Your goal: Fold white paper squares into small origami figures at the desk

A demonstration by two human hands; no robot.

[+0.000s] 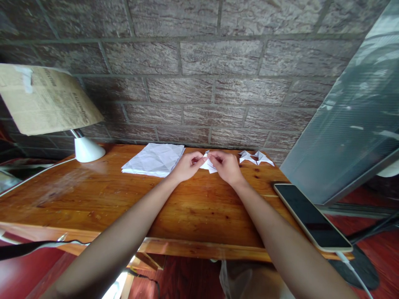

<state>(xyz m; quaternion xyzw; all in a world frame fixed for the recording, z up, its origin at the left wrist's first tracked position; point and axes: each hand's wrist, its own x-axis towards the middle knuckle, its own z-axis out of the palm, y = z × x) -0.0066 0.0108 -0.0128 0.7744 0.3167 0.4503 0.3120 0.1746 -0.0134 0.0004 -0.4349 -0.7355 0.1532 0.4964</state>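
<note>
Between my two hands is a small folded piece of white paper (209, 165), held over the far side of the wooden table. My left hand (189, 165) pinches its left side between thumb and fingers. On the other side, my right hand (227, 167) grips it the same way, with the thumb near the top point. My fingers hide part of the folds. A stack of creased white paper sheets (152, 160) lies just left of my left hand. Two folded white paper shapes (262, 158) rest to the right of my right hand.
A lamp (89, 149) with a newsprint shade stands at the table's left. A phone (313, 216) with a white cable lies along the right edge of the wooden table (199, 211). Behind rises a brick wall (218, 91), with a ribbed translucent panel (346, 112) at the right.
</note>
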